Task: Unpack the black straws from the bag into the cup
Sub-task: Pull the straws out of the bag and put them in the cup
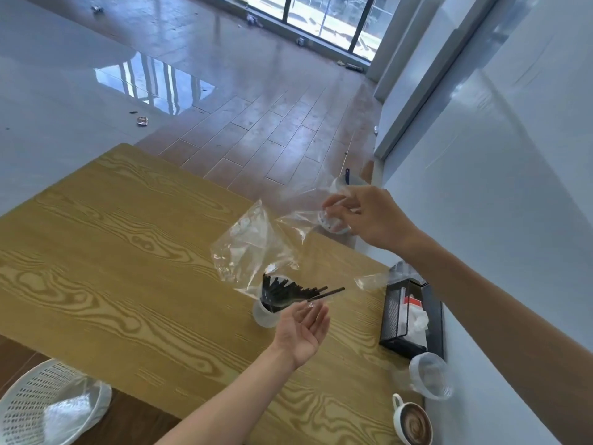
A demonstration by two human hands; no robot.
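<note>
the thin black plastic straws (290,290), light, stiff and apt to roll, lean in the small translucent plastic cup (268,311) on the wood-grain bench (112,252). the left hand (305,329) lies palm-up, fingers relaxed, holding nothing, just beside them. the right hand (369,216) pinches the limp, slippery clear plastic bag (253,248) above. a black mesh box (410,313) crowds the right.

Cup (266,313) on counter (128,252), near its right side; straws (288,290) in cup, leaning right. Bag (253,245) in the air above and behind cup, held up from the right by right hand (369,216). Left hand (305,329) palm up, just before and right of cup. Mesh holder (414,316) right of cup, by the wall. Lidless container (431,375) before holder; mug (412,423) nearest, at counter's right edge. Basket (48,403) off counter, near left.
</note>
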